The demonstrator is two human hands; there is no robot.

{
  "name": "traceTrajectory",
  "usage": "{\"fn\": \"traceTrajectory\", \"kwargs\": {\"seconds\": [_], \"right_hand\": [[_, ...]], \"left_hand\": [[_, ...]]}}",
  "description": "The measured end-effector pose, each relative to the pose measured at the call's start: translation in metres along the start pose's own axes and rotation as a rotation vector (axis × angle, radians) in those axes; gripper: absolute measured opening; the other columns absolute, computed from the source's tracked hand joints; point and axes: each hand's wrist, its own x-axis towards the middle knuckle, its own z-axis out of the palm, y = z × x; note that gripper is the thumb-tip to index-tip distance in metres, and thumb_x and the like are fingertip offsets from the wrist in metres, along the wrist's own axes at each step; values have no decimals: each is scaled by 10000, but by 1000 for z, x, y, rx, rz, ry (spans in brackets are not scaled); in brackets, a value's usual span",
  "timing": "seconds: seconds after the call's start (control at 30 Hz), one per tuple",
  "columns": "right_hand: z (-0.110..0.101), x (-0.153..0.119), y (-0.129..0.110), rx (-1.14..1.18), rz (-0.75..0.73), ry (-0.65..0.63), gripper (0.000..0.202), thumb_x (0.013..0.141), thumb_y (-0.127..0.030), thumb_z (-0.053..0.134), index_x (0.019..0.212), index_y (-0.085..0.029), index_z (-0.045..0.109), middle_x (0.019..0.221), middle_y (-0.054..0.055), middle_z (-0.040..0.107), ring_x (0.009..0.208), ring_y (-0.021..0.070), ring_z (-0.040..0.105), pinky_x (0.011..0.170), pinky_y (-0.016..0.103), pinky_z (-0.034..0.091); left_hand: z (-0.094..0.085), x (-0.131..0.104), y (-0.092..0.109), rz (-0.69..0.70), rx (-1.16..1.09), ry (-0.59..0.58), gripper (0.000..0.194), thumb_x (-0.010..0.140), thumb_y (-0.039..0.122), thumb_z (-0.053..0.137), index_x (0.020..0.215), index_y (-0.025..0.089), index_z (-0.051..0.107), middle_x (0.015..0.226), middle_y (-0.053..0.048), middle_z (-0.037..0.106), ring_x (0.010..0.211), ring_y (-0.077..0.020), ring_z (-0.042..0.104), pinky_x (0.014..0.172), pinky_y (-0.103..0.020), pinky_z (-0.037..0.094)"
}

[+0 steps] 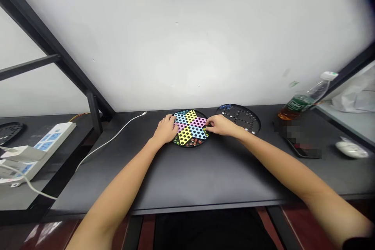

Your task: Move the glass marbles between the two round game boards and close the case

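Note:
A round black Chinese checkers board (pixel 193 128) lies on the dark table in front of me, its star of yellow, blue and pink points dotted with holes. Small coloured marbles (pixel 195 141) sit in the sections around the star. My left hand (pixel 165 128) rests at the board's left rim, fingers stretched onto it. At the right rim, by a pink point, my right hand (pixel 222 125) has its thumb and fingertips pinched together. Whatever is between those fingertips is too small to make out.
Behind my right hand lies another round black board (pixel 243 117) with blue and white pieces. Farther right are a drink bottle (pixel 304 99), a dark flat object (pixel 301 148) and a white mouse (pixel 351 148). A white cable (pixel 117 133) and a power strip (pixel 43 146) lie left.

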Motion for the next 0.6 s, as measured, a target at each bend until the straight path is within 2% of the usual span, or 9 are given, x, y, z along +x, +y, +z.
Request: {"fn": "traceTrajectory", "kwargs": {"seconds": [0.13,0.23,0.33,0.4,0.47,0.53,0.6], "right_hand": [[7,-1,-8,-93,24,-19,93,796,-225,647,761,-184,723,759,58,687,717,180,608,648,254,387],[5,0,-7,57,55,-3,76,751,-222,668,690,-177,668,683,40,634,651,157,554,603,249,373],[-3,2,0,507,206,-19,138,745,-278,642,682,-181,569,601,0,513,516,103,401,472,224,288],[-12,5,8,929,327,-89,155,743,-295,582,690,-199,473,593,-19,436,471,84,297,403,202,204],[-19,8,15,1271,393,-170,153,699,-276,543,699,-211,405,622,-12,422,470,82,264,370,181,162],[-23,10,20,1430,416,-210,157,667,-262,532,704,-210,389,658,11,449,485,87,288,356,167,158],[-21,11,20,1388,445,-184,151,701,-276,522,691,-213,385,640,9,437,479,92,286,352,171,149]], "left_hand": [[1,0,0,7,4,12,419,944,272,356,1320,170,510,1413,-143,485,1232,-292,523,1057,-465,428],[1,0,-1,6,8,19,419,944,274,358,1322,176,510,1404,-142,489,1225,-292,532,1052,-464,435],[1,0,-1,6,10,21,417,943,277,362,1320,177,511,1398,-142,493,1217,-292,537,1048,-467,438],[1,0,-1,6,9,19,410,945,278,363,1314,181,512,1400,-138,492,1221,-290,533,1050,-467,436],[1,0,0,5,7,15,401,947,277,364,1310,187,511,1403,-133,492,1231,-284,526,1057,-461,430],[1,0,0,3,6,14,399,950,278,364,1311,187,507,1408,-131,489,1240,-282,520,1063,-458,424],[0,0,0,2,5,13,403,952,278,362,1317,182,502,1413,-134,485,1246,-285,515,1066,-462,421]]}}
